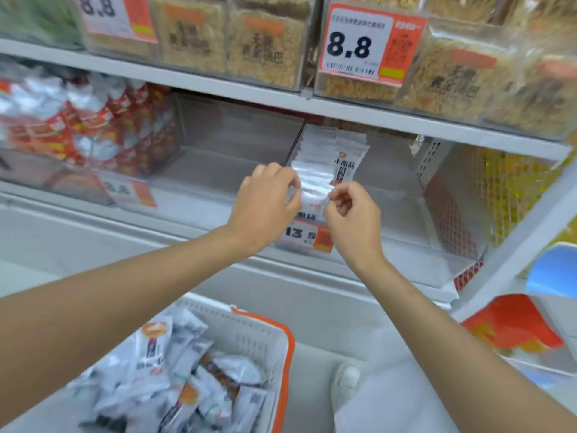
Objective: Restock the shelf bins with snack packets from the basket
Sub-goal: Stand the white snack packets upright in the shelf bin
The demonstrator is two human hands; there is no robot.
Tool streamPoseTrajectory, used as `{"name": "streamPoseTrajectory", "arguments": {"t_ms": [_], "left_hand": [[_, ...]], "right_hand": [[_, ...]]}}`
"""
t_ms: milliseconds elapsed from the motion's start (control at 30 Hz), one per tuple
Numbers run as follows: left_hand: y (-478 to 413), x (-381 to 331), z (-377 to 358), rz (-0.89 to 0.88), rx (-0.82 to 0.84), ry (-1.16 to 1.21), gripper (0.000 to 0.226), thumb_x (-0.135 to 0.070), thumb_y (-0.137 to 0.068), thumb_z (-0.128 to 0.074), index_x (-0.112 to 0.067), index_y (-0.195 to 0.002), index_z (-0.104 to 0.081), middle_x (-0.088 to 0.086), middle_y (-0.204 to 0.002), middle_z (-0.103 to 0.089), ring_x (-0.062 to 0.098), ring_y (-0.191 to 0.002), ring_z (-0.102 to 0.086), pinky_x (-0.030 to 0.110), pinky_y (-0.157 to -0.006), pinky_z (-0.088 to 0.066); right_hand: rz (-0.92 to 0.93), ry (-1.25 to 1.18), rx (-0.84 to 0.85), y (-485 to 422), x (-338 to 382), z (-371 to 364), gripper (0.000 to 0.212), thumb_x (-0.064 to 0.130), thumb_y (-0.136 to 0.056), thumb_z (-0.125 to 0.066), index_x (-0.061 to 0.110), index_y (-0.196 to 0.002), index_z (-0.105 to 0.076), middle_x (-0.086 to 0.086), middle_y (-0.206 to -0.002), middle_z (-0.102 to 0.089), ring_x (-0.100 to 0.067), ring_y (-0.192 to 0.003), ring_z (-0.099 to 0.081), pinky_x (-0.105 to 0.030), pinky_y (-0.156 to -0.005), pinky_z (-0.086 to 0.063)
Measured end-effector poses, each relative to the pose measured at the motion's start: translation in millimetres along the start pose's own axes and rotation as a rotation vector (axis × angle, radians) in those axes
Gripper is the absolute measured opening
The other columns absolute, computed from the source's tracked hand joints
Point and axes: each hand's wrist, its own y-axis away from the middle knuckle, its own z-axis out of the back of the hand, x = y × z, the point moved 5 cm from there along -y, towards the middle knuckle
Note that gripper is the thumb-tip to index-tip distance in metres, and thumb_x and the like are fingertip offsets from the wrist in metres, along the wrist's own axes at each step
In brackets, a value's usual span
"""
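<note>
At the clear bin (399,195), your left hand (265,201) and right hand (352,220) each pinch one white packet (313,189), probably squaring it against the row (331,145); the basket (249,323) sits below.

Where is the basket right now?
In the head view the basket sits low and left of centre, below the left forearm, full of packets, with a shoe to its right.
</note>
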Motion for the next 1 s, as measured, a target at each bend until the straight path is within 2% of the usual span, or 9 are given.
{"name": "streamPoseTrajectory", "arguments": {"t_ms": [133, 300, 433, 600, 700, 767, 800, 900, 1000], "left_hand": [[51.2, 29.3, 5.7, 0.057, -0.03, 0.007, 0.024, -0.02, -0.084, -0.063, -0.013, -0.106, -0.057, 0.007, -0.107, -0.055, 0.029, -0.099, -0.053, 0.045, -0.087, -0.044], [102.0, 89.2, -11.3, 0.302, 0.146, 0.107, 0.014, -0.015, -0.084, -0.063, -0.015, -0.098, -0.06, 0.005, -0.099, -0.059, 0.025, -0.089, -0.056, 0.038, -0.083, -0.045], [142.7, 141.8, -33.2, 0.501, 0.412, 0.045, 0.005, -0.019, -0.087, -0.06, -0.021, -0.09, -0.058, 0.004, -0.102, -0.058, 0.022, -0.092, -0.057, 0.033, -0.087, -0.046], [161.5, 162.3, -48.2, 0.597, 0.597, 0.048, 0.011, -0.014, -0.084, -0.061, -0.025, -0.082, -0.058, -0.002, -0.1, -0.063, 0.019, -0.1, -0.059, 0.031, -0.09, -0.047], [176.5, 168.3, -49.9, 0.619, 0.663, 0.066, 0.015, -0.015, -0.084, -0.061, -0.029, -0.078, -0.057, -0.003, -0.101, -0.063, 0.018, -0.098, -0.06, 0.033, -0.09, -0.049], [187.5, 173.8, -47.3, 0.643, 0.709, 0.051, 0.008, -0.016, -0.086, -0.06, -0.024, -0.084, -0.061, -0.005, -0.099, -0.06, 0.018, -0.099, -0.059, 0.031, -0.09, -0.048], [192.7, 176.2, -45.6, 0.652, 0.726, 0.041, 0.006, -0.016, -0.087, -0.059, -0.021, -0.088, -0.063, -0.004, -0.099, -0.059, 0.018, -0.099, -0.059, 0.029, -0.089, -0.048], [207.0, 179.8, -40.7, 0.677, 0.787, 0.026, 0.014, -0.014, -0.089, -0.054, -0.017, -0.096, -0.065, -0.004, -0.101, -0.059, 0.018, -0.097, -0.06, 0.029, -0.085, -0.05], [213.3, 182.9, -38.9, 0.707, 0.827, 0.038, 0.016, -0.013, -0.087, -0.055, -0.019, -0.098, -0.065, -0.008, -0.096, -0.058, 0.019, -0.092, -0.065, 0.037, -0.086, -0.054]], "right_hand": [[0.036, 0.002, 0.163, 43.7, 7.7, -45.9, 0.013, 0.003, -0.079, -0.059, 0.016, -0.082, -0.06, 0.005, -0.073, -0.057, -0.011, -0.064, -0.05, -0.031, -0.066, -0.045], [-0.001, 0.11, 0.419, 85.0, -0.1, -106.6, 0.014, 0.006, -0.076, -0.059, 0.019, -0.08, -0.061, 0.005, -0.074, -0.06, -0.012, -0.066, -0.051, -0.032, -0.065, -0.044], [-0.149, 0.313, 0.793, 123.6, -36.0, -156.8, 0.01, 0.013, -0.082, -0.057, 0.02, -0.087, -0.063, 0.003, -0.087, -0.065, -0.02, -0.085, -0.061, -0.032, -0.073, -0.05], [-0.054, 0.667, 1.28, 181.1, -93.5, -195.9, 0.025, 0.013, -0.086, -0.055, 0.007, -0.109, -0.065, -0.012, -0.108, -0.067, -0.03, -0.102, -0.063, -0.037, -0.085, -0.054], [-0.06, 0.812, 1.499, 217.5, -124.2, -208.5, 0.012, 0.008, -0.09, -0.053, 0.004, -0.097, -0.062, -0.013, -0.104, -0.066, -0.03, -0.091, -0.062, -0.031, -0.071, -0.05], [-0.081, 0.891, 1.571, 236.9, -145.3, -215.7, 0.008, 0.008, -0.091, -0.055, 0.004, -0.088, -0.06, -0.013, -0.098, -0.065, -0.03, -0.087, -0.061, -0.031, -0.068, -0.048], [-0.085, 0.921, 1.583, 244.9, -154.8, -218.7, 0.009, 0.011, -0.092, -0.058, 0.004, -0.095, -0.063, -0.013, -0.103, -0.065, -0.03, -0.094, -0.063, -0.033, -0.075, -0.049], [-0.11, 1.001, 1.559, 260.9, -179.6, -225.7, 0.038, 0.018, -0.087, -0.071, 0.007, -0.122, -0.059, -0.009, -0.124, -0.062, -0.029, -0.114, -0.061, -0.037, -0.092, -0.047], [-0.096, 1.066, 1.513, 269.2, -192.8, -229.7, 0.051, 0.02, -0.082, -0.077, 0.008, -0.126, -0.054, -0.007, -0.124, -0.062, -0.029, -0.114, -0.062, -0.036, -0.089, -0.049]]}}
